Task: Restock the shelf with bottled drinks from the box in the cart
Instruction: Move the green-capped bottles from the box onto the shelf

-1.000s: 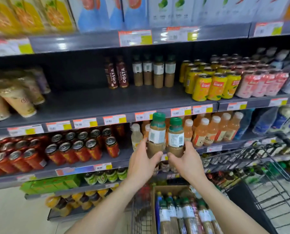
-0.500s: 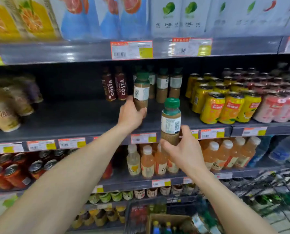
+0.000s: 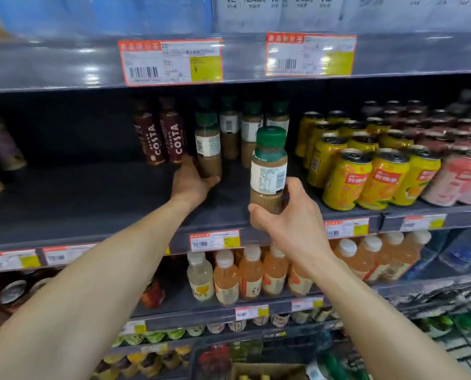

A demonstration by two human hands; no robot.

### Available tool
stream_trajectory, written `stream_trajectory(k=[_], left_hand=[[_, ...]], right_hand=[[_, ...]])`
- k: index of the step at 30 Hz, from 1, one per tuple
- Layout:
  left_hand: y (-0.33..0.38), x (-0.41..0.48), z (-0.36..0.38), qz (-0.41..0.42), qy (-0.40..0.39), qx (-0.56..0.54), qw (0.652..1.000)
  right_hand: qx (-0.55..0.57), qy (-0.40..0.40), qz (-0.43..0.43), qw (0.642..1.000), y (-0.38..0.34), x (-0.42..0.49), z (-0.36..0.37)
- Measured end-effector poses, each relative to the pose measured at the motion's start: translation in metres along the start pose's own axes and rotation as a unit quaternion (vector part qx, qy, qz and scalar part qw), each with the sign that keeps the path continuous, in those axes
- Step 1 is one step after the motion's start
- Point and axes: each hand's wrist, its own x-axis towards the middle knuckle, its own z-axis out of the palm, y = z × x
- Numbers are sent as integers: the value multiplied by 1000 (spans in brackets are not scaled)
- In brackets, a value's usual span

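Observation:
Each hand holds a brown drink bottle with a green cap and a white label. My left hand (image 3: pixel 191 181) grips the base of one bottle (image 3: pixel 207 145) deep on the grey shelf (image 3: pixel 97 204), just right of two dark Costa bottles (image 3: pixel 160 135) and in front of matching green-capped bottles (image 3: pixel 239 127). Whether its base touches the shelf I cannot tell. My right hand (image 3: pixel 291 218) holds the second bottle (image 3: pixel 269 168) upright above the shelf's front edge. The top edge of the cardboard box (image 3: pixel 267 371) shows at the bottom.
Yellow cans (image 3: pixel 365 174) and pink cans (image 3: pixel 461 176) fill the shelf's right side. Bare shelf lies left of the Costa bottles. Orange juice bottles (image 3: pixel 250 272) stand one shelf down. The wire cart (image 3: pixel 453 333) is at lower right. The shelf above carries cartons and price tags (image 3: pixel 171 61).
My left hand has pushed its bottle further back on the shelf, beside the Costa bottles. My right hand has carried its bottle closer to the shelf. The view has moved nearer.

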Motion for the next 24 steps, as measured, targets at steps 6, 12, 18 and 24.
stream_trajectory(k=[6,12,18,24], left_hand=[[4,14,5,11,15,58,998],[7,29,13,-7,39,111,993],[7,31,12,1,43,125,991],[5,28,5,-11,11,100,995]], right_hand=[[3,-7,-4,1000,3,15,7],[0,-8,-6,1000,9,28,18],[-6,-21,19,1000,13,35,26],[11,-35,21,999,4,47,36]])
